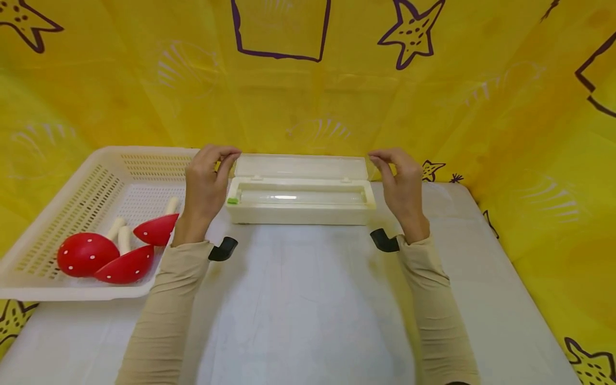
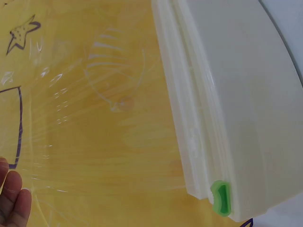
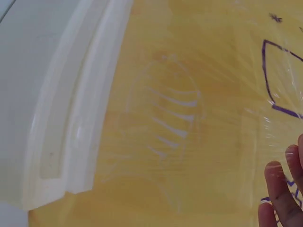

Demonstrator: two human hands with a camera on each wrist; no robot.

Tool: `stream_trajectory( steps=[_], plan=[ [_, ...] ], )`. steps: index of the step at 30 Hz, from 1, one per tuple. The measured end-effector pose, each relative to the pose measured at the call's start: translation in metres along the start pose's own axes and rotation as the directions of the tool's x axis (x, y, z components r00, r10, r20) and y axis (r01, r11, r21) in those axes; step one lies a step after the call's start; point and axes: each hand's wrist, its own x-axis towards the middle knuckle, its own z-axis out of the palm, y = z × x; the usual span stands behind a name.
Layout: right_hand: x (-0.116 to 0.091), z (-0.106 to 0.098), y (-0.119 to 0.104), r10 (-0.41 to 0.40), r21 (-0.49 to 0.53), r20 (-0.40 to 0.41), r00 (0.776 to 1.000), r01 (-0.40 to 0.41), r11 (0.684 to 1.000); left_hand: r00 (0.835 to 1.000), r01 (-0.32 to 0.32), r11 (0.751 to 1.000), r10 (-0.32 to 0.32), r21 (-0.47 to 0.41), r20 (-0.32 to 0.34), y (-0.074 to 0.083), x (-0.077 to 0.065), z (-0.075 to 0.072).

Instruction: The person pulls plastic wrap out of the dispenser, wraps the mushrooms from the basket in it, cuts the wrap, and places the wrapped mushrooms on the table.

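Observation:
A cream cling film dispenser (image 1: 300,215) stands at the back of the table with its clear lid (image 1: 300,167) raised. A roll of film (image 1: 284,198) lies inside, and a green cutter slider (image 2: 221,198) sits at the left end. Transparent cling film (image 2: 102,142) stretches from the dispenser toward both hands. My left hand (image 1: 204,184) pinches the film near the lid's upper left corner, thumb against forefinger. At the upper right corner my right hand (image 1: 401,187) pinches the film's other side. In the wrist views the pinching fingertips are mostly out of frame.
On the left stands a white plastic basket (image 1: 72,293) close beside my left forearm. It holds several red, white-dotted mushroom-shaped things (image 1: 88,254) with pale stems. A yellow patterned curtain (image 1: 298,101) hangs right behind the dispenser and along the right side of the white-covered table (image 1: 298,310).

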Motion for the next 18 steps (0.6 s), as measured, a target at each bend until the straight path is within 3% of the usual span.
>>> stream_trajectory(
  steps=[5,18],
  plan=[
    [0.003,-0.005,-0.007,-0.011,-0.005,-0.009,1.000,0.011,1.000,0.999,-0.032,0.999,0.032,0.004,-0.002,0.007,0.004,-0.007],
    [0.011,-0.016,-0.026,-0.067,-0.002,-0.065,0.996,0.067,0.998,0.998,-0.026,1.000,0.027,0.013,-0.057,0.024,0.011,-0.018]
  ],
)
